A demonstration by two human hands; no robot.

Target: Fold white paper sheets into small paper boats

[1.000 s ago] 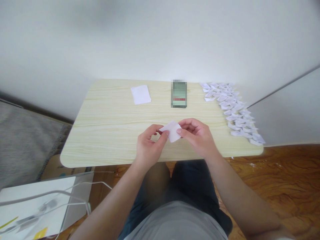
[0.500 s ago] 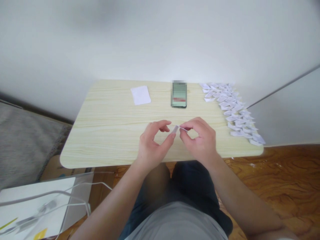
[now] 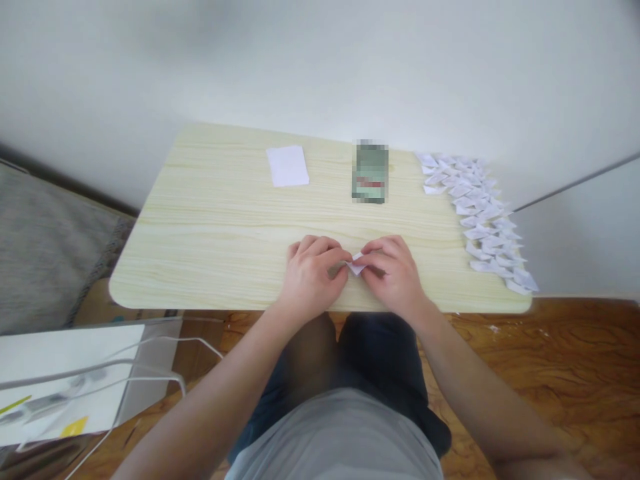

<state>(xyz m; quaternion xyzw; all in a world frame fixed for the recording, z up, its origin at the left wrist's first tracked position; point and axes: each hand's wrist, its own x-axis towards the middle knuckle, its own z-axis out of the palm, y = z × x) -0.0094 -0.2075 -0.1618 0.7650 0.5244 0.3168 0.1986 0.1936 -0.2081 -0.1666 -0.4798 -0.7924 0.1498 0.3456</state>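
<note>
One table is bearing folded papers at its right end, overlapping too much to count. Two hands, the left hand and the right hand, are working near its front edge, one pixelated phone and one white square lying beyond; both are pinching one small paper between them, covering its ends.

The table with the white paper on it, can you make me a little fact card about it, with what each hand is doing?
Table: pale, wood-grained
Left hand: fingertips at the left end of the small folded paper; how firmly is hard to tell
Right hand: fingers and thumb on the same paper
Far side, left of middle: flat white paper square
Far side, right of middle: phone-like thing, blurred out
Right end: many folded white paper shapes, in rows
</note>
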